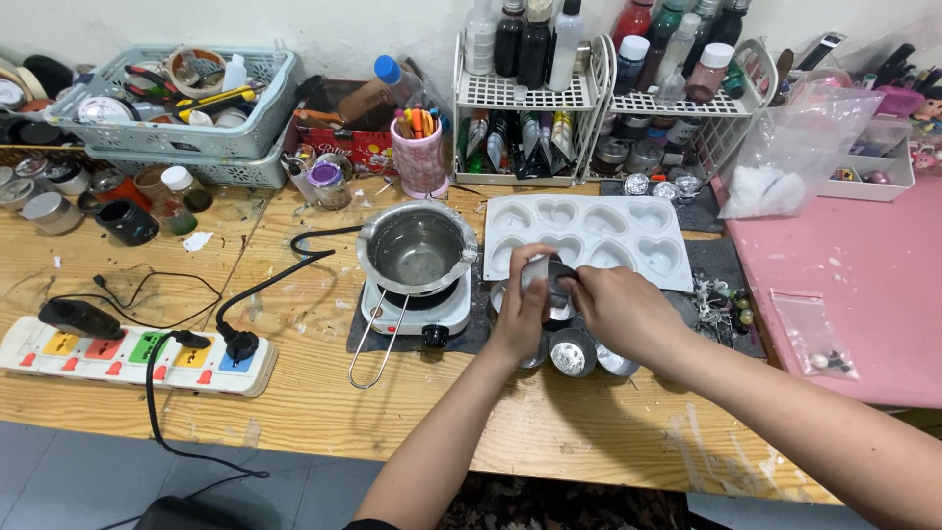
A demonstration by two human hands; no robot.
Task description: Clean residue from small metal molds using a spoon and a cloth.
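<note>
My left hand (pixel 520 312) and my right hand (pixel 620 312) meet over the wooden table, both gripping a small round metal tin (pixel 551 282). Below them stand several more small silver tins (pixel 574 355). Just behind lies a white silicone mould (pixel 587 238) with heart-shaped hollows. To the left, a steel melting pot (pixel 416 249) with a wire handle sits on a small white electric hot plate (pixel 412 312).
A multicoloured power strip (pixel 128 351) with black cables lies at the left. Grey baskets (pixel 172 132) of tools, jars, a pink pen cup (pixel 420 157) and white wire racks (pixel 535 93) of bottles line the back. A pink table (pixel 863 285) with plastic bags stands at the right.
</note>
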